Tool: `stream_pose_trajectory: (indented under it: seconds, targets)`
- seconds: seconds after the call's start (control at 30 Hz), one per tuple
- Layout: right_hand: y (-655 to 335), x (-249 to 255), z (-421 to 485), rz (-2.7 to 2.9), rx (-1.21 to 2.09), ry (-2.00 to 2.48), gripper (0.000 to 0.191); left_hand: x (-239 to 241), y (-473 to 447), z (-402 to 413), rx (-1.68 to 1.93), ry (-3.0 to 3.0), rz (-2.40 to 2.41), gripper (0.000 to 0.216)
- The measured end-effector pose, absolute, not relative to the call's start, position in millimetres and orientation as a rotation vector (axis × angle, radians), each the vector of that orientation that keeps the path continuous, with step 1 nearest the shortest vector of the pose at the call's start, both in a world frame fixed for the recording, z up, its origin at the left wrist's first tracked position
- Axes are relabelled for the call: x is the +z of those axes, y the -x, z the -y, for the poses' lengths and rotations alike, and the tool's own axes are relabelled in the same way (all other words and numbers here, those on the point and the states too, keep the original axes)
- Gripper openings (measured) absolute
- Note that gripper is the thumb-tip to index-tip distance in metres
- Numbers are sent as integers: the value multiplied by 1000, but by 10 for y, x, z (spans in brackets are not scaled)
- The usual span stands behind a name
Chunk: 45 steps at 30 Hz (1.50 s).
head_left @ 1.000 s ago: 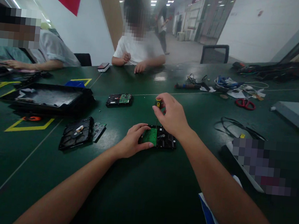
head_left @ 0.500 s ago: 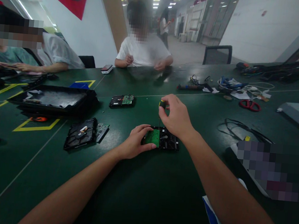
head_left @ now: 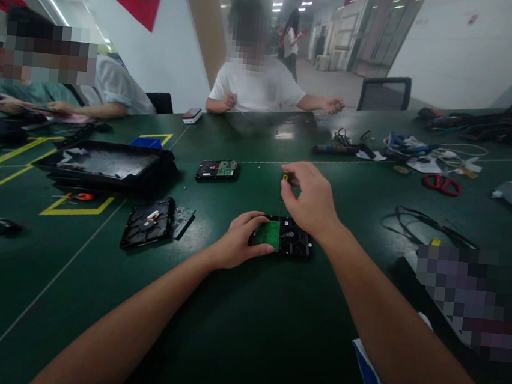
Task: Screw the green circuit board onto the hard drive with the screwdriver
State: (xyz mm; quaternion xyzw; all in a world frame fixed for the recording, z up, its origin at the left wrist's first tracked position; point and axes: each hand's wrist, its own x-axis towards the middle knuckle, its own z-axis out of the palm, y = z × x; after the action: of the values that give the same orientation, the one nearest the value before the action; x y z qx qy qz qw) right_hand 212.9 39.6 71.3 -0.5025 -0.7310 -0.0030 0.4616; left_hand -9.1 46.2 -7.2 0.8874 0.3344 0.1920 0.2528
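A black hard drive (head_left: 294,245) with a green circuit board (head_left: 269,234) facing up lies on the dark green table (head_left: 241,347) in front of me. My left hand (head_left: 237,241) grips the drive's left end, thumb on the near edge and fingers curled over the far edge. My right hand (head_left: 312,200) is closed round the yellow-and-black handle of a small screwdriver (head_left: 285,180), held upright with its thin shaft pointing down at the board.
An opened drive (head_left: 148,224) and a loose board lie to the left, beside a black tray (head_left: 104,165). Another drive (head_left: 217,170) sits further back. Red scissors (head_left: 440,184), cables (head_left: 420,223) and tools lie at right. Two people sit across the table.
The view has shifted, so everything sits a little further right. My hands keep their hold on drive and screwdriver. The person opposite has stretched one arm out sideways.
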Motion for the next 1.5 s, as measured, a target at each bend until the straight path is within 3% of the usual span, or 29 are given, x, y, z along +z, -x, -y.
stream_pose_trajectory:
  seconds: [0.93, 1.2, 1.5]
  targets:
    - [-2144, 772, -366, 1813, -1, 1282, 20, -94, 97, -480, 529, -2413, -901, 66]
    - [-2151, 894, -302, 1870, 195, 1338, 33, -76, 100, -479, 541, -2374, -918, 69]
    - [-2197, 934, -297, 1895, 172, 1367, 29, -96, 103, -491, 469, -2370, -951, 74]
